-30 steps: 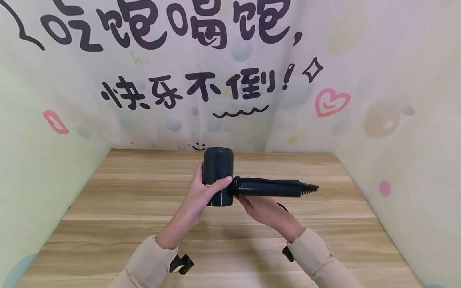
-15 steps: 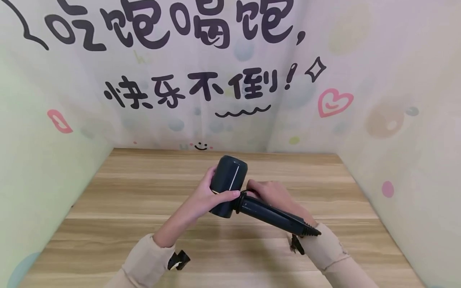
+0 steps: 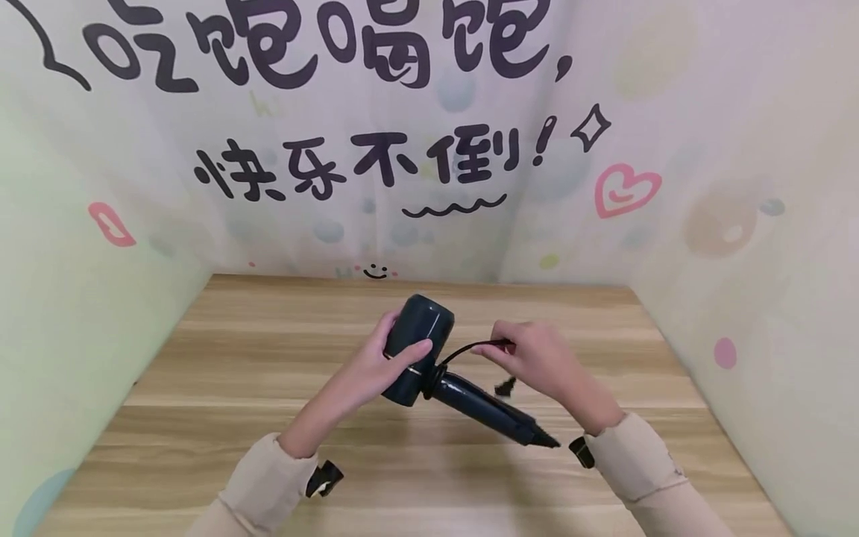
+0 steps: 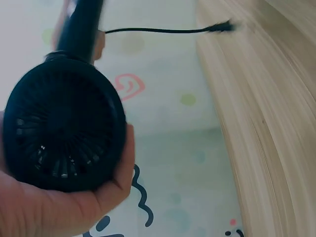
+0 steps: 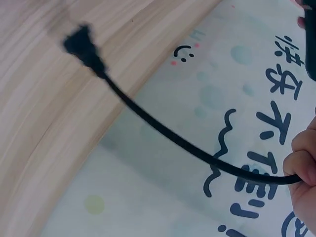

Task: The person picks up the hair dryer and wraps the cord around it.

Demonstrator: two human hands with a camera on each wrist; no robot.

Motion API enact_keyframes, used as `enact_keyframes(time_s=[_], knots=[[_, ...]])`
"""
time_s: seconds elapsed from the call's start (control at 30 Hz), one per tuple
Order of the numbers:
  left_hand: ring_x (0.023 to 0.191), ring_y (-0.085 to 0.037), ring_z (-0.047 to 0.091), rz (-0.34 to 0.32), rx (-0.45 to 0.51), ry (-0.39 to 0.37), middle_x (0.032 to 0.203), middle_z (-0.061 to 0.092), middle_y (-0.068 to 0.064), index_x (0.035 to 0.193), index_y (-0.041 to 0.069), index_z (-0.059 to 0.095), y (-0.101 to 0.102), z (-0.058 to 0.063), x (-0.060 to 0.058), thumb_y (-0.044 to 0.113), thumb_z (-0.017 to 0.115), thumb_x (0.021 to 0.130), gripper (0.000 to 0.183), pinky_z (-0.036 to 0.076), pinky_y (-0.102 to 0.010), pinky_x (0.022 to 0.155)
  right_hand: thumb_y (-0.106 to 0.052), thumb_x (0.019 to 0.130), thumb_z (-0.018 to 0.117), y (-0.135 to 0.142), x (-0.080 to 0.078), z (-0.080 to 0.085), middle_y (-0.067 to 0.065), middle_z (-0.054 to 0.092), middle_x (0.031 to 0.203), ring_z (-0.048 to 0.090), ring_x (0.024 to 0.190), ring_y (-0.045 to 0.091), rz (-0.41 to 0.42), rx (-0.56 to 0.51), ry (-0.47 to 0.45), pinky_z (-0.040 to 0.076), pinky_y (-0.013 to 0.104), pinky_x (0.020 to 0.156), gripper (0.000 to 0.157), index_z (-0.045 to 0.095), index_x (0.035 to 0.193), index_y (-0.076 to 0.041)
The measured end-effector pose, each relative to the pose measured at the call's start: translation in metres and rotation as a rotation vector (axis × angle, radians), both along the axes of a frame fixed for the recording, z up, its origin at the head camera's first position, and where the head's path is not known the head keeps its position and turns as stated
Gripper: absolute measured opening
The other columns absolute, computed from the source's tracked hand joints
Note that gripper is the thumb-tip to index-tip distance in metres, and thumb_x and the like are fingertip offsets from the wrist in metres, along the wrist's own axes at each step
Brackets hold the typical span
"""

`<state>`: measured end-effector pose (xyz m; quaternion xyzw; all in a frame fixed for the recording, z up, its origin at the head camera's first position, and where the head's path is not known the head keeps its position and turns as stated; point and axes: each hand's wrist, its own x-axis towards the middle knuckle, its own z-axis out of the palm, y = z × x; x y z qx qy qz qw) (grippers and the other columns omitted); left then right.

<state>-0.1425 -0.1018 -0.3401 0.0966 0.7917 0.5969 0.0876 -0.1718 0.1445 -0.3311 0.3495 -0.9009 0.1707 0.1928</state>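
Note:
A dark blue hair dryer [image 3: 432,321] is held up over the table, its handle [image 3: 483,409] slanting down to the right. My left hand [image 3: 376,362] grips the barrel, thumb across its front. In the left wrist view the round vented end [image 4: 64,123] of the dryer faces the camera. To the right, above the handle, my right hand [image 3: 540,358] pinches the black cord [image 3: 463,348], which arcs from the dryer's neck. Below that hand dangles the two-pin plug [image 3: 506,386]. The right wrist view shows the plug end of the cord [image 5: 173,137] hanging free of the fingers.
A wood-grain table [image 3: 268,418] lies under both hands. Behind it stands a pale wall covering [image 3: 302,239] with black lettering and coloured dots, and side panels close in left and right. A small black wrist camera [image 3: 325,479] sits by the left cuff.
The dryer's handle has swung from level to slanting down toward the right. My right hand has moved from under the handle up and right, drawing the cord away; the plug now hangs loose.

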Motion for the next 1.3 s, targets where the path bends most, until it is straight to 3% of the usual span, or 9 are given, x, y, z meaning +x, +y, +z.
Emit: enact_keyframes(time_s=[0.2, 0.37, 0.57, 0.7, 0.87, 1.03, 1.2, 1.3], knots=[[0.094, -0.024, 0.062, 0.029, -0.132, 0.079, 0.118, 0.056, -0.015, 0.142, 0.019, 0.031, 0.003, -0.006, -0.001, 0.039, 0.066, 0.085, 0.070, 0.055, -0.036, 0.071, -0.029, 0.080, 0.072, -0.003, 0.008, 0.009, -0.014, 0.045, 0.051, 0.034, 0.045, -0.005, 0.014, -0.037, 0.013, 0.031, 0.015, 0.044, 0.024, 0.056, 0.065, -0.019], [0.090, -0.022, 0.062, 0.054, -0.192, 0.086, 0.113, 0.059, -0.013, 0.142, 0.021, 0.031, 0.008, -0.006, -0.001, 0.043, 0.065, 0.084, 0.071, 0.054, -0.035, 0.071, -0.028, 0.082, 0.070, -0.018, 0.020, 0.016, -0.013, 0.043, 0.051, 0.032, 0.044, -0.004, 0.019, -0.041, 0.012, 0.029, 0.015, 0.043, 0.021, 0.058, 0.069, -0.018], [0.094, -0.023, 0.060, 0.086, -0.213, 0.112, 0.118, 0.058, -0.014, 0.144, 0.018, 0.027, 0.012, -0.008, -0.002, 0.046, 0.062, 0.085, 0.074, 0.052, -0.037, 0.076, -0.026, 0.082, 0.071, -0.031, 0.034, 0.020, -0.011, 0.052, 0.053, 0.037, 0.044, -0.002, 0.031, -0.005, 0.091, 0.029, 0.014, 0.042, 0.018, 0.061, 0.071, -0.016], [0.101, -0.025, 0.058, 0.120, -0.173, 0.129, 0.125, 0.052, -0.012, 0.145, 0.018, 0.023, 0.012, -0.008, -0.004, 0.045, 0.061, 0.086, 0.075, 0.052, -0.039, 0.080, -0.024, 0.084, 0.068, -0.039, 0.046, 0.024, -0.010, 0.053, 0.054, 0.040, 0.044, 0.001, -0.002, 0.101, 0.108, 0.028, 0.016, 0.040, 0.013, 0.063, 0.076, -0.015], [0.099, -0.026, 0.059, 0.187, -0.122, 0.171, 0.121, 0.053, -0.013, 0.144, 0.018, 0.022, 0.011, -0.006, -0.008, 0.044, 0.061, 0.087, 0.074, 0.053, -0.039, 0.078, -0.017, 0.086, 0.063, -0.048, 0.057, 0.024, -0.010, 0.043, 0.050, 0.033, 0.040, 0.002, -0.002, 0.190, 0.160, 0.025, 0.017, 0.038, 0.011, 0.061, 0.078, -0.011], [0.103, -0.027, 0.058, 0.233, -0.086, 0.157, 0.123, 0.052, -0.013, 0.145, 0.019, 0.019, 0.009, -0.004, -0.010, 0.048, 0.060, 0.086, 0.078, 0.053, -0.042, 0.080, -0.015, 0.084, 0.062, -0.056, 0.064, 0.021, -0.011, 0.035, 0.046, 0.028, 0.038, 0.003, -0.028, 0.258, 0.219, 0.023, 0.019, 0.035, 0.007, 0.058, 0.081, -0.010], [0.108, -0.028, 0.057, 0.264, 0.021, 0.131, 0.130, 0.046, -0.010, 0.146, 0.022, 0.017, 0.005, -0.004, -0.011, 0.047, 0.060, 0.087, 0.078, 0.051, -0.045, 0.085, -0.014, 0.090, 0.057, -0.063, 0.068, 0.016, -0.011, 0.034, 0.045, 0.027, 0.036, 0.004, -0.033, 0.299, 0.084, 0.020, 0.019, 0.035, 0.017, 0.054, 0.104, -0.005], [0.110, -0.029, 0.056, 0.283, 0.089, 0.082, 0.131, 0.046, -0.012, 0.146, 0.022, 0.014, 0.003, -0.003, -0.011, 0.048, 0.059, 0.087, 0.078, 0.049, -0.046, 0.089, -0.015, 0.092, 0.054, -0.066, 0.068, 0.011, -0.010, 0.034, 0.044, 0.026, 0.036, 0.005, -0.047, 0.268, 0.017, 0.017, 0.019, 0.034, 0.017, 0.055, 0.105, -0.003]])
